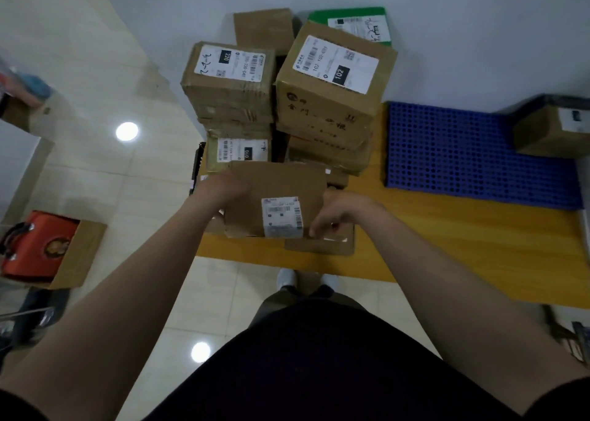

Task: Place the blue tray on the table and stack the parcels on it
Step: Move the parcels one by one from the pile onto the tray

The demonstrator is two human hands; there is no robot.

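Observation:
A flat brown cardboard parcel (274, 194) with a white label is gripped between both hands above the left end of the yellow table (463, 238). My left hand (223, 186) clasps its left edge and my right hand (343, 216) its right edge. Behind it rise stacks of cardboard parcels, one labelled 220 (228, 82) and one labelled 102 (335, 79). The blue perforated tray (463, 152) lies flat on the table to the right, with one brown parcel (552, 130) on its far right end.
A green parcel (360, 21) sits at the back against the white wall. On the tiled floor to the left stands an open carton holding a red bag (38, 248). My feet (306, 280) are at the table's front edge.

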